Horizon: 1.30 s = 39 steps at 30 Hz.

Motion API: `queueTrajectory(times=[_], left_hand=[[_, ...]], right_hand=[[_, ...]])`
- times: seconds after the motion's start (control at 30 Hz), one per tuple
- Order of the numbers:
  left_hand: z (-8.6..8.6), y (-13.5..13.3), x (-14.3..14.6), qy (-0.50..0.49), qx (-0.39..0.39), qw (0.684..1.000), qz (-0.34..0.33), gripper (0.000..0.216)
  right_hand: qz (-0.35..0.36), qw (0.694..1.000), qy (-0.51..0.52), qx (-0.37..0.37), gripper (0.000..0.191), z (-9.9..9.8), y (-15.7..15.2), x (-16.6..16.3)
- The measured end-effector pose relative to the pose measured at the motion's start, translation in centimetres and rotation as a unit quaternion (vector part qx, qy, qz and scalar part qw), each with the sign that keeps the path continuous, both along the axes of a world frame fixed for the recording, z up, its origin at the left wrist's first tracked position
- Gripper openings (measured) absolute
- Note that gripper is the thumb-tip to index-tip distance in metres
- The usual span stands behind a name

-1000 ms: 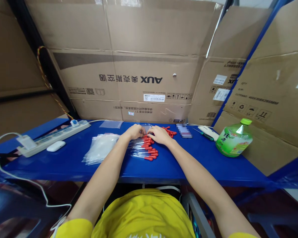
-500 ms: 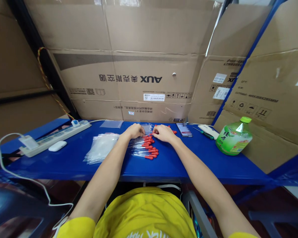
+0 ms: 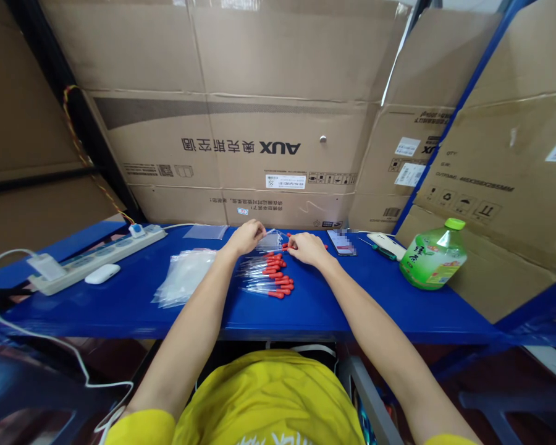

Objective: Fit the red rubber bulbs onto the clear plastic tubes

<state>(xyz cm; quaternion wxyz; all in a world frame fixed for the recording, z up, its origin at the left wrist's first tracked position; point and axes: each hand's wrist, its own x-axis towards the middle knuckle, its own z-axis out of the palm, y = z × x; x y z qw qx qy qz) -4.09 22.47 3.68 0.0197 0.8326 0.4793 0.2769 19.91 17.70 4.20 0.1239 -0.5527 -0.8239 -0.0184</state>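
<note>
My left hand (image 3: 249, 237) is closed, its thumb and fingers pinching the edge of what looks like a small clear plastic bag (image 3: 273, 240). Just right of it, my right hand (image 3: 307, 248) is closed, with fingertips at the red bulb of a dropper (image 3: 285, 246). Its clear stem is hard to tell from the plastic. Nearer to me lies a pile of clear droppers with red bulbs (image 3: 276, 275), bulbs pointing right. More red bulbs show partly behind my right hand. Left of my left forearm lies a stack of clear zip bags (image 3: 184, 278).
A flat clear bag (image 3: 206, 232) lies at the back of the blue table (image 3: 306, 315). To the left are a power strip (image 3: 104, 256) and a white case (image 3: 102, 274). A phone (image 3: 341, 243), a green-handled screwdriver (image 3: 383, 251) and a green bottle (image 3: 433, 256) stand or lie to the right. Cardboard walls the back.
My left hand has lifted slightly up and away from the dropper pile. My right hand has stayed nearly in place, and the gap between the hands is wider.
</note>
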Motion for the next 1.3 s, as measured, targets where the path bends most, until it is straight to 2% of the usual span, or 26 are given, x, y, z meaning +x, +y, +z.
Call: queueTrajectory(times=[0.1,0.27,0.47,0.6,0.73,0.9,1.07,1.2,1.3], left_hand=[[0.0,-0.3,0.5,-0.029,-0.007,0.999,-0.031,0.016],[-0.1,-0.7,1.3,-0.088,-0.104,0.987,-0.081,0.012],[-0.3,-0.8,1.9,-0.052,-0.071,0.995,-0.044,0.022],[-0.2,-0.8,2.0,-0.008,-0.078,0.995,-0.067,0.03],[-0.5,-0.7,1.9,-0.002,-0.067,0.994,-0.085,0.034],[-1.2,-0.6,2.3,-0.035,-0.053,0.995,-0.08,0.029],[-1.0,-1.1,2.9,-0.059,-0.052,0.995,-0.068,0.026],[-0.8,-1.3,3.2,-0.054,-0.059,0.995,-0.064,0.031],[-0.7,-1.4,3.3,-0.045,-0.063,0.994,-0.079,0.034]], right_hand=[[0.008,1.0,-0.011,0.003,0.019,-0.4,-0.1,-0.9],[0.042,0.999,-0.016,-0.003,0.018,-0.5,-0.2,-0.9],[0.035,0.999,-0.023,0.022,0.021,-0.4,0.3,0.3],[0.043,0.999,-0.021,0.018,0.018,0.1,0.4,0.8],[0.0,1.0,-0.014,0.023,0.022,1.1,0.6,2.6],[-0.04,0.998,0.014,-0.044,0.024,1.7,1.1,5.5],[-0.006,0.995,0.036,-0.096,0.031,1.5,1.7,6.8],[-0.021,0.998,0.035,-0.054,0.037,1.3,2.2,7.5],[-0.088,0.995,0.044,-0.002,0.041,1.1,2.4,8.3]])
